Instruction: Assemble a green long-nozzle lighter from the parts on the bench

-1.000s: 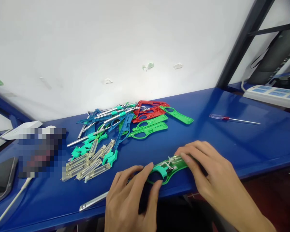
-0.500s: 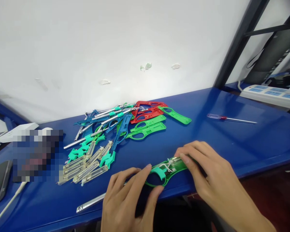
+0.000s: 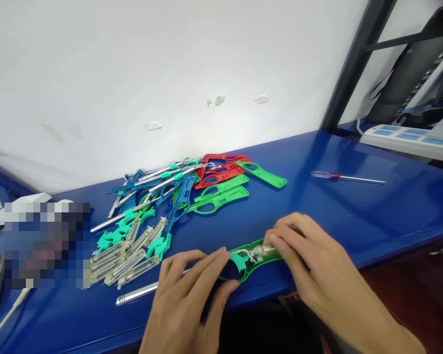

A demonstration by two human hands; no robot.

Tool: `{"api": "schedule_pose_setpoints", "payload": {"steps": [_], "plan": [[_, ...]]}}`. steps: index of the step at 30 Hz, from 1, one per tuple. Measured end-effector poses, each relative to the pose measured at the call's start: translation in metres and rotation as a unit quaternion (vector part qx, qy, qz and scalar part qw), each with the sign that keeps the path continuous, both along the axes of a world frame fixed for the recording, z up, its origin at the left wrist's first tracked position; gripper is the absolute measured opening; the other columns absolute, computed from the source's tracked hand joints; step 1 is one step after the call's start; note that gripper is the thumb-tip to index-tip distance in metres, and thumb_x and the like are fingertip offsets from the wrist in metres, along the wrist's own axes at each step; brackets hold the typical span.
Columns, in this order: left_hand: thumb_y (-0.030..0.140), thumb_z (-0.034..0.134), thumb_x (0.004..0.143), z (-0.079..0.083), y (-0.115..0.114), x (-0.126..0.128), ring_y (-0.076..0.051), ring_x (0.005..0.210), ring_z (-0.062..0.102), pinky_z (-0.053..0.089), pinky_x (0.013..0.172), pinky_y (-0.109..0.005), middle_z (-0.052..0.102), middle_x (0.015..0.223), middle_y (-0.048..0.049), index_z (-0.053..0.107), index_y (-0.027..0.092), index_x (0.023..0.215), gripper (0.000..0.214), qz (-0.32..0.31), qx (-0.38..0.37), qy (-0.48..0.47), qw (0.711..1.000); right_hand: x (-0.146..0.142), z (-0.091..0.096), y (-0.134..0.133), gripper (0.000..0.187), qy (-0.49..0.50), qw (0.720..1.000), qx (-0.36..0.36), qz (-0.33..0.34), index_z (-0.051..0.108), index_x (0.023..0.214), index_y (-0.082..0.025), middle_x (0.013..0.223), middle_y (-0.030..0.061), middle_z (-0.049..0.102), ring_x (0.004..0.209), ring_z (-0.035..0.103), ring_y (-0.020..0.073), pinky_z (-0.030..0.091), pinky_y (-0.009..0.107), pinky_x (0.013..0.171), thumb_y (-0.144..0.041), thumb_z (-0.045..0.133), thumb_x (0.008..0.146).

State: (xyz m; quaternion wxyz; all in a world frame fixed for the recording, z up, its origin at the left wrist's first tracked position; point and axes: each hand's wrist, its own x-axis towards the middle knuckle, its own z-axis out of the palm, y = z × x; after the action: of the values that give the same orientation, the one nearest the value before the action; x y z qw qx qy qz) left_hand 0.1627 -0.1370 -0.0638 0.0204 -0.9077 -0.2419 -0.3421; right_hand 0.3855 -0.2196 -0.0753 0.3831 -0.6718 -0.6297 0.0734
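Observation:
A green plastic handle shell point(image 3: 251, 257) lies near the front edge of the blue table point(image 3: 354, 211), with a teal trigger piece, a thin wire and a clear tube seated in it. My left hand point(image 3: 192, 300) pinches its looped left end between fingertips and thumb. My right hand point(image 3: 310, 265) lies over the right end, fingers curled and pressing down on the tube. A silver metal rod point(image 3: 136, 293) rests on the table just left of my left hand.
Behind lies a heap of green, red and blue handle shells point(image 3: 221, 182), teal triggers point(image 3: 158, 244), clear tubes point(image 3: 129, 260) and metal rods. A small screwdriver point(image 3: 343, 177) sits at the right. A white power strip point(image 3: 409, 140) and a dark shelf post point(image 3: 350, 69) stand far right.
The hands and the green shell stay nearly as they were; the view has shifted slightly, and my left fingers have slid a little closer along the loop.

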Motion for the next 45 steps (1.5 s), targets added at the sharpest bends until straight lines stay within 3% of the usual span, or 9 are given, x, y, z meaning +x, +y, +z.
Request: {"api": "schedule_pose_setpoints", "payload": {"steps": [4, 9, 15, 22, 30, 33, 37, 45], "plan": [[0.021, 0.062, 0.102, 0.000, 0.003, 0.001, -0.025, 0.098, 0.065, 0.054, 0.086, -0.040, 0.079, 0.115, -0.0017, 0.066, 0.023, 0.127, 0.026, -0.011, -0.004, 0.009, 1.000, 0.003, -0.005, -0.001, 0.023, -0.011, 1.000, -0.007, 0.003, 0.064, 0.109, -0.031, 0.114, 0.0041, 0.059, 0.103, 0.062, 0.0213, 0.050, 0.038, 0.090, -0.034, 0.041, 0.112], [0.018, 0.064, 0.100, -0.004, 0.001, 0.001, -0.025, 0.104, 0.063, 0.054, 0.090, -0.040, 0.077, 0.120, -0.0024, 0.067, 0.023, 0.127, 0.027, -0.019, -0.015, 0.004, 1.000, 0.003, -0.001, 0.000, 0.019, 0.013, 0.999, 0.032, -0.007, 0.063, 0.105, -0.032, 0.110, 0.0006, 0.058, 0.097, 0.065, 0.0160, 0.052, 0.030, 0.084, -0.030, 0.045, 0.112], [0.014, 0.063, 0.099, -0.003, -0.001, 0.002, -0.022, 0.108, 0.064, 0.051, 0.095, -0.035, 0.072, 0.119, -0.0059, 0.067, 0.021, 0.124, 0.026, -0.029, -0.046, -0.014, 0.998, 0.002, 0.001, 0.000, 0.017, 0.010, 0.999, 0.038, -0.023, 0.065, 0.106, -0.033, 0.111, -0.0001, 0.059, 0.096, 0.069, 0.0149, 0.054, 0.027, 0.079, -0.025, 0.050, 0.109], [0.014, 0.061, 0.100, 0.000, -0.001, 0.001, -0.021, 0.104, 0.064, 0.050, 0.093, -0.036, 0.070, 0.114, -0.0052, 0.065, 0.021, 0.123, 0.024, -0.029, -0.047, -0.004, 0.998, 0.004, -0.002, -0.001, 0.018, -0.004, 0.999, 0.039, -0.002, 0.066, 0.108, -0.032, 0.112, -0.0004, 0.059, 0.098, 0.068, 0.0142, 0.051, 0.026, 0.083, -0.023, 0.050, 0.110], [0.017, 0.060, 0.099, 0.013, -0.002, 0.011, -0.028, 0.109, 0.063, 0.056, 0.090, -0.046, 0.067, 0.121, -0.0102, 0.062, 0.022, 0.129, 0.030, -0.012, -0.057, 0.027, 0.998, 0.005, -0.002, 0.000, 0.021, 0.006, 1.000, 0.025, 0.009, 0.065, 0.110, -0.035, 0.113, -0.0033, 0.058, 0.099, 0.066, 0.0112, 0.048, 0.024, 0.085, -0.024, 0.047, 0.111], [0.020, 0.060, 0.099, 0.018, -0.001, 0.019, -0.032, 0.117, 0.060, 0.057, 0.093, -0.051, 0.065, 0.129, -0.0122, 0.063, 0.022, 0.126, 0.027, -0.030, -0.071, 0.028, 0.997, 0.005, -0.001, -0.001, 0.022, 0.000, 1.000, 0.013, 0.017, 0.064, 0.112, -0.036, 0.114, -0.0028, 0.057, 0.099, 0.065, 0.0120, 0.049, 0.025, 0.083, -0.025, 0.045, 0.111], [0.020, 0.060, 0.099, 0.017, 0.001, 0.028, -0.033, 0.112, 0.063, 0.056, 0.091, -0.057, 0.069, 0.122, -0.0096, 0.064, 0.025, 0.123, 0.024, -0.058, -0.088, 0.042, 0.994, 0.005, 0.000, -0.002, 0.022, 0.005, 1.000, 0.003, 0.015, 0.064, 0.111, -0.035, 0.112, -0.0024, 0.057, 0.096, 0.065, 0.0123, 0.049, 0.025, 0.080, -0.023, 0.046, 0.111], [0.015, 0.061, 0.099, 0.010, 0.002, 0.026, -0.027, 0.108, 0.063, 0.056, 0.090, -0.047, 0.072, 0.116, -0.0060, 0.063, 0.025, 0.123, 0.026, -0.079, -0.138, 0.026, 0.987, 0.007, 0.005, -0.005, 0.014, 0.056, 0.998, -0.016, 0.020, 0.070, 0.111, -0.043, 0.112, -0.0061, 0.061, 0.097, 0.068, 0.0109, 0.050, 0.022, 0.089, -0.039, 0.059, 0.106]]}}
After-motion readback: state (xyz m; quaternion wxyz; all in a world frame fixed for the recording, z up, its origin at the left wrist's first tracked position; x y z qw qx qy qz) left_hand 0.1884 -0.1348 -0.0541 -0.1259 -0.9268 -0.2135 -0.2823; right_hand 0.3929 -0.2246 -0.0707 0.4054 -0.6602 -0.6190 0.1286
